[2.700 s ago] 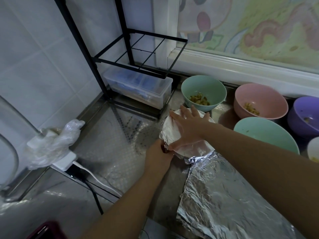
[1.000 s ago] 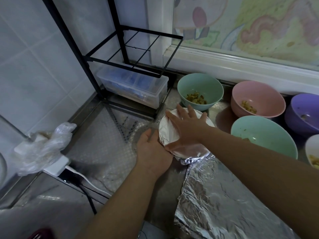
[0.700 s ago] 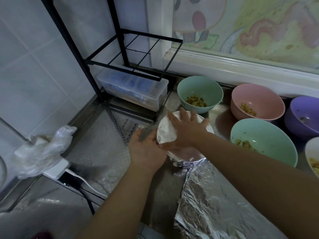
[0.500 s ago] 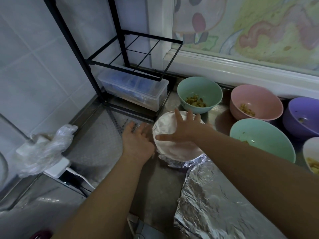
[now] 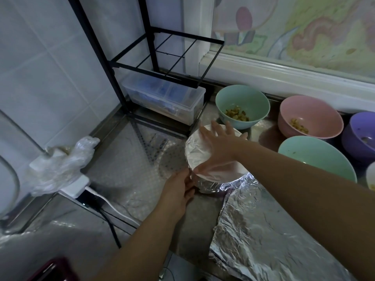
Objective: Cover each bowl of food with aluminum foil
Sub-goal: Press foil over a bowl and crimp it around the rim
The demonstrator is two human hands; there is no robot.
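Pressing flat on a round bowl wrapped in silver aluminium foil [image 5: 194, 153] at the centre of the frame, the right hand [image 5: 219, 147] lies palm down on the foil top with its fingers straight and spread, gripping nothing. Just below and to the left, the left hand [image 5: 178, 189] reaches in from the bottom edge, and its fingertips [image 5: 190, 179] touch the crinkled foil that hangs down the bowl's lower-left side. Whether they pinch that foil or only push it against the wall cannot be told from this angle. The wrapped bowl stands on a dimpled steel counter [image 5: 132, 169].

A loose, creased sheet of aluminium foil [image 5: 263, 240] lies flat in the lower right, its upper end just beside the wrapped bowl. Above the bowl sits an uncovered mint-green bowl [image 5: 253, 102] holding small brownish pieces of food. To the right stand a pink bowl [image 5: 320, 118] with a little food, a second mint-green bowl [image 5: 308, 155] partly behind the right forearm, a purple bowl [image 5: 359, 134] and, cut by the right edge, a white bowl [image 5: 371, 175].

In the upper left a black metal wire rack [image 5: 96, 37] stands over a clear plastic lidded box [image 5: 166, 100]. At mid left a crumpled clear plastic glove [image 5: 60, 163] rests on a white power strip [image 5: 75, 185]
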